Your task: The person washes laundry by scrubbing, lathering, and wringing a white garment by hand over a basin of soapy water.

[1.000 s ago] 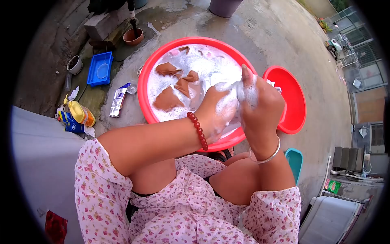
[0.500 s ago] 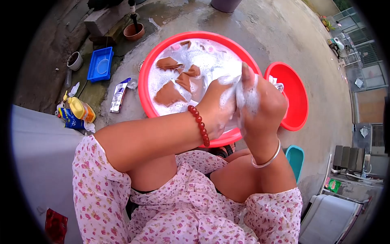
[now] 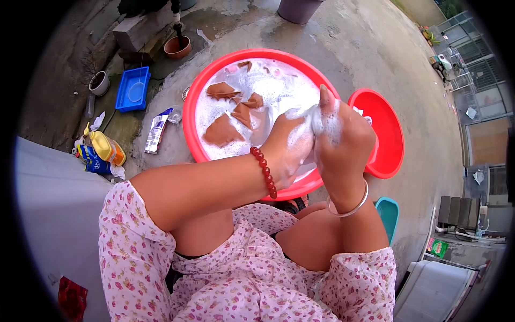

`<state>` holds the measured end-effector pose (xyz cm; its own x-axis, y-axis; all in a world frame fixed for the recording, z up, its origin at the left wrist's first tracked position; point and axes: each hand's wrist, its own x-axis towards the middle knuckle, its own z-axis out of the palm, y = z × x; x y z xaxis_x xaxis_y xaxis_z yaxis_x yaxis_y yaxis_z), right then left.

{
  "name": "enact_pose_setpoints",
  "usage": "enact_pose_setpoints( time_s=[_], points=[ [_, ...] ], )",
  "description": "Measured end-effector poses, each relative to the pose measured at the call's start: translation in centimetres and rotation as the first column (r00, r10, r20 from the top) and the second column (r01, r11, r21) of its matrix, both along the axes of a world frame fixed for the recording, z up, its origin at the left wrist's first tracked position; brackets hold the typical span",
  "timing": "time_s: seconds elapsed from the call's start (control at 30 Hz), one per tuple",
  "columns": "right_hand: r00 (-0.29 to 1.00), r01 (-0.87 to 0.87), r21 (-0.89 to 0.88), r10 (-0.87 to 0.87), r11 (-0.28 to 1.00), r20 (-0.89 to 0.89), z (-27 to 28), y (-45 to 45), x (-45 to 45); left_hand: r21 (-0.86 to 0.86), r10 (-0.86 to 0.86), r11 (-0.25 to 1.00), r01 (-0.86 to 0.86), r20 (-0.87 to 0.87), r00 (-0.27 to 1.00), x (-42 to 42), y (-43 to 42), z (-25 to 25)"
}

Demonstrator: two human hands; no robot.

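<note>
My left hand [image 3: 289, 140] and right hand [image 3: 346, 134] are pressed together, soapy, above the basin [image 3: 260, 52]; fingers hidden, can't tell how closed or what they grip. Brown cloth [image 3: 221, 132] pokes through the suds [image 3: 289, 88] in it.

The head camera looks forward and down at the nearby red basin [image 3: 190, 114].

An outdoor household yard, by its concrete ground [image 3: 424, 145], white plant pot [image 3: 100, 86], terracotta pot [image 3: 177, 49], sudsy red basin [image 3: 190, 121].
</note>
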<state>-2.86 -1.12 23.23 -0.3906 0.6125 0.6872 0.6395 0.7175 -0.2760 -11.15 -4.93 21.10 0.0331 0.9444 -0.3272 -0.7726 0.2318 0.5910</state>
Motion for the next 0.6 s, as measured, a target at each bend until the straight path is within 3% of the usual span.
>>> enact_pose_setpoints(
  time_s=[0.03,0.07,0.1,0.17,0.2,0.23,0.3,0.37,0.43,0.5,0.6],
  points=[
    [0.998,-0.059,0.018,0.059,0.998,0.008,0.1,-1.5,-0.5,-0.057,-0.049,0.997,0.054,0.071,0.996,-0.4,-0.1,0.0],
    [0.989,-0.134,0.04,0.131,0.99,0.074,0.3,-2.7,-0.8,0.01,-0.173,0.984,0.177,0.258,0.951,-1.9,0.4,-0.8],
    [0.988,-0.134,0.023,0.132,0.991,0.074,0.0,-2.6,-0.8,-0.126,-0.151,0.973,0.192,0.277,0.949,-1.8,0.3,-1.5],
    [0.996,-0.092,0.038,0.092,0.995,-0.006,-0.3,-1.0,-0.4,0.043,-0.183,0.983,0.178,0.148,0.972,-1.4,-0.1,-1.8],
    [0.997,0.059,-0.061,-0.057,0.996,0.044,-0.5,0.5,0.3,0.063,-0.112,0.992,0.11,0.023,0.993,-0.6,0.1,-1.3],
    [0.991,0.112,-0.016,-0.111,0.994,0.072,-0.4,1.5,0.5,0.073,-0.113,0.991,0.111,0.02,0.993,-0.2,0.1,-1.4],
    [0.983,0.098,0.073,-0.108,0.992,0.15,-0.2,0.7,0.4,0.018,-0.025,0.999,0.026,-0.079,0.997,0.0,0.0,-1.1],
    [0.992,-0.002,0.059,-0.006,0.998,0.128,0.2,-1.2,0.1,-0.009,-0.024,1.0,0.023,-0.053,0.998,-0.6,0.0,-1.4],
    [0.994,-0.099,-0.033,0.101,0.995,0.037,-0.1,-2.7,0.0,0.175,-0.206,0.964,0.198,0.026,0.978,-1.6,-0.5,-2.9],
    [0.997,-0.051,-0.049,0.053,0.998,0.058,0.1,-1.2,0.4,0.101,-0.217,0.97,0.222,-0.057,0.975,-1.2,-0.5,-2.1],
    [0.994,0.032,-0.018,-0.03,0.999,0.105,0.1,-0.1,0.7,0.056,-0.059,0.996,0.063,-0.07,0.996,-0.1,0.0,-1.5]
  ],
)
